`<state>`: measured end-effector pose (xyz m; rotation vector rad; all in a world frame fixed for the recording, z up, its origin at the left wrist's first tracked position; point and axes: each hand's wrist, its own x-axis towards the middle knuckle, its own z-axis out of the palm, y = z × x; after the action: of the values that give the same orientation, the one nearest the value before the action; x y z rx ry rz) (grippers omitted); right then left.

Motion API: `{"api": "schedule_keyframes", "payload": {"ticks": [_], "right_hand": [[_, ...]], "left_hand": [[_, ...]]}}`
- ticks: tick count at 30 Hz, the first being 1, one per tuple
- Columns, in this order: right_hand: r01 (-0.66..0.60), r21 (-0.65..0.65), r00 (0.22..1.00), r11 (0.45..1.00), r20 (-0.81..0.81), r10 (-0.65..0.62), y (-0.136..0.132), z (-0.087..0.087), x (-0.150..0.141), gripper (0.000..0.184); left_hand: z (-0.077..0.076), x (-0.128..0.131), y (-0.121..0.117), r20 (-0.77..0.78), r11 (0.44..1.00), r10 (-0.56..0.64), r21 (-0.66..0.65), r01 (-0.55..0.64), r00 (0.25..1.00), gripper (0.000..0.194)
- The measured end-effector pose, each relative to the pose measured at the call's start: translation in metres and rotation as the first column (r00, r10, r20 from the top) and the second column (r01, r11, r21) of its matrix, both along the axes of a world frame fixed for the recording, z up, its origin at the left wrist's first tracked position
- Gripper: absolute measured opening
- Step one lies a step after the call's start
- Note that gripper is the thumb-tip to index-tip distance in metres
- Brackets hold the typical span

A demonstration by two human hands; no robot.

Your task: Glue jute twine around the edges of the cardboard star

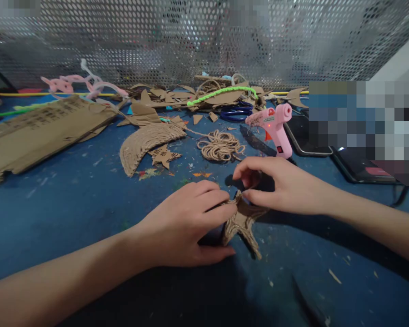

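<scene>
My left hand (186, 222) is closed around the left side of a small twine-wrapped cardboard star (242, 223) that rests on the blue table (71, 204). My right hand (276, 184) meets it from the right, thumb and fingers pinched at the star's top point. What the fingertips pinch there is too small to make out. A loose coil of jute twine (220, 146) lies just beyond the hands. A pink glue gun (274, 127) stands behind my right hand.
A twine-covered cardboard crescent (146, 141) and a plain cardboard star (164, 156) lie left of the twine. A big cardboard sheet (37, 131) is at far left. Cardboard scraps, pipe cleaners (221, 93) and blue scissors (236, 111) sit before a perforated metal wall (191, 41). Dark tablets (361, 168) lie at right.
</scene>
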<state>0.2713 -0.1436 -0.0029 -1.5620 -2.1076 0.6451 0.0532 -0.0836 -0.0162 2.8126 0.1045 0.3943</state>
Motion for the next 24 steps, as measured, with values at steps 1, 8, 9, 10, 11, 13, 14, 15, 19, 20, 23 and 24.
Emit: {"api": "schedule_keyframes", "payload": {"ticks": [1, 8, 9, 10, 11, 13, 14, 15, 19, 20, 23, 24], "right_hand": [[-0.017, 0.034, 1.000, 0.999, -0.001, 0.017, -0.001, -0.001, 0.003, 0.021], [-0.234, 0.265, 0.944, 0.935, 0.293, 0.154, -0.008, -0.013, 0.022, 0.035], [-0.247, 0.278, 0.929, 0.928, 0.339, 0.146, -0.007, -0.014, 0.023, 0.032], [-0.265, 0.277, 0.910, 0.924, 0.390, 0.144, -0.006, -0.014, 0.024, 0.030], [-0.286, 0.269, 0.886, 0.920, 0.440, 0.146, -0.005, -0.014, 0.025, 0.027], [-0.318, 0.255, 0.843, 0.913, 0.517, 0.149, -0.004, -0.012, 0.026, 0.024], [-0.321, 0.254, 0.835, 0.912, 0.531, 0.146, -0.003, -0.011, 0.027, 0.023], [-0.313, 0.260, 0.841, 0.913, 0.523, 0.140, -0.004, -0.010, 0.027, 0.023], [-0.261, 0.298, 0.922, 0.918, 0.357, 0.147, -0.011, -0.004, 0.022, 0.015], [-0.255, 0.307, 0.936, 0.917, 0.318, 0.153, -0.014, -0.004, 0.019, 0.013], [-0.234, 0.342, 0.954, 0.910, 0.261, 0.147, -0.023, -0.005, 0.011, 0.013], [-0.224, 0.354, 0.957, 0.908, 0.257, 0.135, -0.025, -0.007, 0.008, 0.015]], "left_hand": [[0.000, 0.000, 0.000, 0.001, 1.000, -0.003, 0.014, 0.003, 1.000, 0.034], [0.001, 0.001, -0.001, 0.009, 0.998, -0.001, 0.063, 0.001, 1.000, 0.035], [0.001, 0.001, -0.001, 0.013, 0.998, -0.006, 0.064, 0.005, 1.000, 0.036], [0.001, 0.001, -0.001, 0.016, 0.998, -0.009, 0.064, 0.008, 1.000, 0.036], [0.001, 0.001, -0.001, 0.020, 0.998, -0.011, 0.064, 0.009, 1.000, 0.035], [0.001, 0.001, -0.001, 0.023, 0.998, -0.013, 0.058, 0.012, 1.000, 0.034], [0.001, 0.002, -0.001, 0.022, 0.999, -0.013, 0.051, 0.012, 1.000, 0.033], [0.000, 0.002, 0.000, 0.023, 0.999, -0.013, 0.042, 0.012, 1.000, 0.033], [-0.001, 0.002, -0.001, -0.009, 0.999, 0.046, 0.003, -0.046, 0.999, 0.046], [-0.001, 0.002, -0.002, -0.024, 0.997, 0.075, -0.001, -0.075, 0.997, 0.050], [-0.003, 0.004, -0.006, -0.026, 0.989, 0.146, 0.006, -0.146, 0.989, 0.056], [-0.003, 0.004, -0.009, -0.010, 0.987, 0.160, 0.012, -0.160, 0.987, 0.056]]}}
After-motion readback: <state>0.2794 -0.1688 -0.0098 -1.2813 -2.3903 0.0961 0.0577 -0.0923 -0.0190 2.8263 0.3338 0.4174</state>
